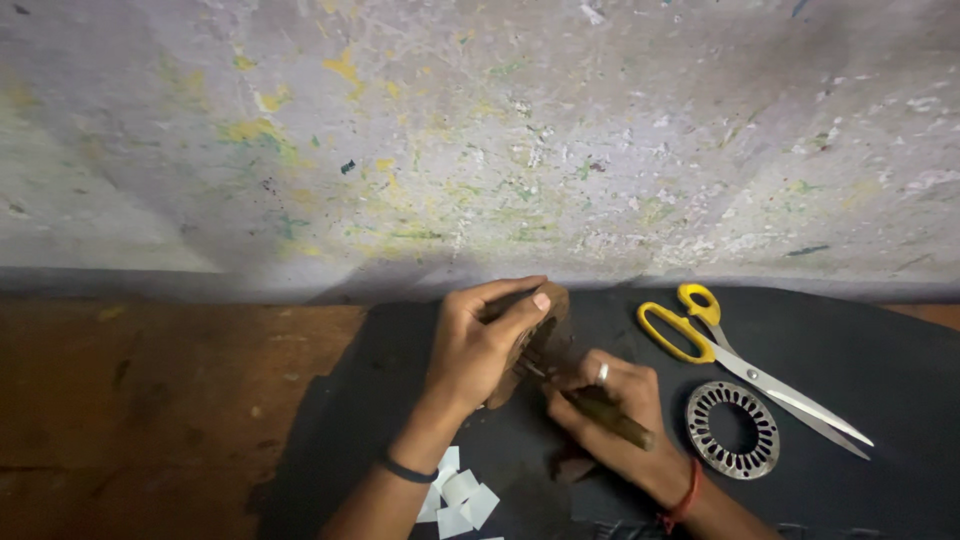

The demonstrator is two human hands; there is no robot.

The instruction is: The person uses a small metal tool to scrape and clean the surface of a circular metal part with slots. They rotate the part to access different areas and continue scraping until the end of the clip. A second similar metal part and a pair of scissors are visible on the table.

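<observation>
Head view of a bench against a paint-flecked wall (pixel 480 130). On a dark mat (pixel 850 480) the left hand (pixel 478 345) is closed around a brown, rusty-looking ring (pixel 545 325), apparently a slotted metal core, holding it tilted on edge with the thumb over its upper rim. The right hand (pixel 610 405), wearing a finger ring, grips a tool (pixel 610 418) with a dark cylindrical handle; its tip is at the lower inner part of the brown piece, where the two meet is partly hidden by the fingers. A second core (pixel 733 429), silver-grey with teeth round its bore, lies flat on the mat just right of the right hand. Scissors (pixel 735 360) with yellow handles lie beyond it, blades pointing down-right, one blade near or touching the silver core's rim. White paper slips (pixel 458 495) lie scattered beside the left forearm. Bare brown wood (pixel 150 400) extends left of the mat.

Handling, as judged: the brown ring looks rigid and fairly heavy for its size, with rough, non-slippery faces and possibly sharp slot edges; the outer rim is the safe hold, as the left hand has it, leaving the bore free for the tool. The paper slips are light and easily disturbed
</observation>
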